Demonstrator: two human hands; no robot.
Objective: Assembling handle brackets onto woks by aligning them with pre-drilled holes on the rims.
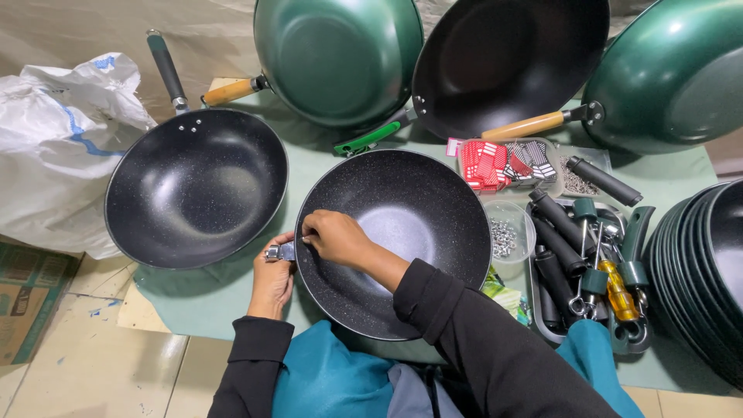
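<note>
Black speckled wok [402, 232] sits mid-table on the green mat [232, 286], right in front of the person; everything else is placed rel. to it. Left hand [272, 279] is outside the wok's left rim, fingers pinched around a small metal bracket [280, 251] pressed against the rim. Right hand [334, 237] reaches over the rim from inside, fingertips curled tight at the same spot; can't tell what, if anything, they grip.

Left of the wok: second black wok [193, 186] w/ dark handle, nearly touching it. Further left, white plastic sack [54, 147]. Behind the wok: green pan [337, 58] w/ wooden handle, a black pan [507, 62] w/ green handle, another green pan [673, 73] at far right. Just right of the wok: clear cup of small screws [507, 236], then a tray of black handles and tools [588, 263], incl. a yellow screwdriver [619, 290]. Behind the cup, red-and-white packets [503, 164]. Far right: stack of dark pans [700, 271].
</note>
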